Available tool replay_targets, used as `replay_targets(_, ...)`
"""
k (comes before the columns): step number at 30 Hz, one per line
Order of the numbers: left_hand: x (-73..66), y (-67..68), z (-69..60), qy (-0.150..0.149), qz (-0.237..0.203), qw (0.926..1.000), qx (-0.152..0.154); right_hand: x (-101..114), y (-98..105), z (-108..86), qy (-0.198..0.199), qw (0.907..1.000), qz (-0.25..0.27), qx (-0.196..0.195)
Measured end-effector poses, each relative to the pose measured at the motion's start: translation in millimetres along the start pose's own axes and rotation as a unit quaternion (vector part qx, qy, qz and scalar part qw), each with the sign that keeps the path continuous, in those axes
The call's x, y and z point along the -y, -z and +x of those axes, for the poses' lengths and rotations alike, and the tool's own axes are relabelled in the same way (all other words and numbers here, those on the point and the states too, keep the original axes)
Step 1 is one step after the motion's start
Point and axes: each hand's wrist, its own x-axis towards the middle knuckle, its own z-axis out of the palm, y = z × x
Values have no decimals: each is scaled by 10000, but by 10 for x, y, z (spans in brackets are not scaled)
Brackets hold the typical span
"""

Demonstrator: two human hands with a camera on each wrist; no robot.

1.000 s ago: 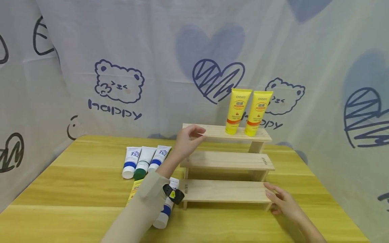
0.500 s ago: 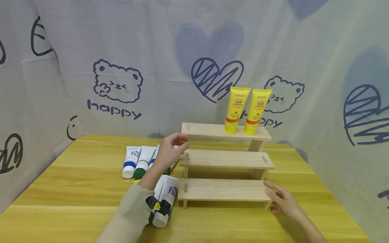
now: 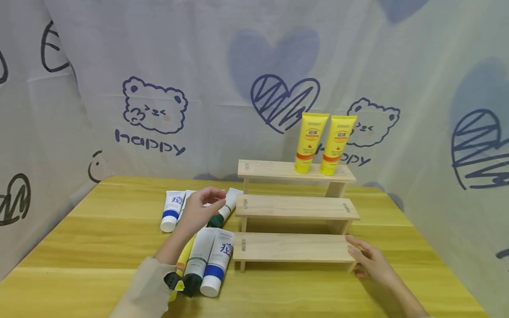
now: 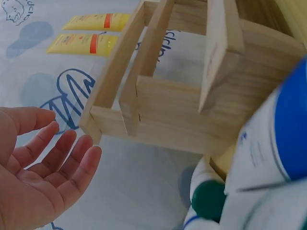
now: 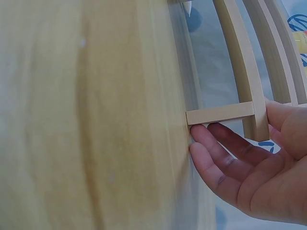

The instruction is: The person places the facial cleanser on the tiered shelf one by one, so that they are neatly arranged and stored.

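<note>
Above the lying tubes (image 3: 219, 258), left of a three-step wooden stand (image 3: 294, 206), the left hand (image 3: 199, 212) hovers empty, having come away from the top step (image 3: 270, 168).
Its fingers curve loosely around nothing, over the table (image 3: 99, 251); the right hand's (image 3: 375, 264) fingers grip the right end of the bottom step (image 3: 290, 247), as before. Two yellow tubes (image 3: 311, 143) stand upright, caps down, toward the top step's right end, unmoved. The shift seemingly frees the left hand for the lying tubes while the right steadies the stand.
</note>
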Motion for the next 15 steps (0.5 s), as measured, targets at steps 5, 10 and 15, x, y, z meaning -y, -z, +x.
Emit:
replay_targets(5,103,153,-88,260,214,9994,-24,-8,2,-8,1,9999,138,0)
replay_targets(10,196,286,-181,335,438,9985,-36,-3,2,3,38,10000,-36,1)
replay_targets(15,299,413,-277,290,669,9973,76,-6,-15,-3,11,10000,-86,-34)
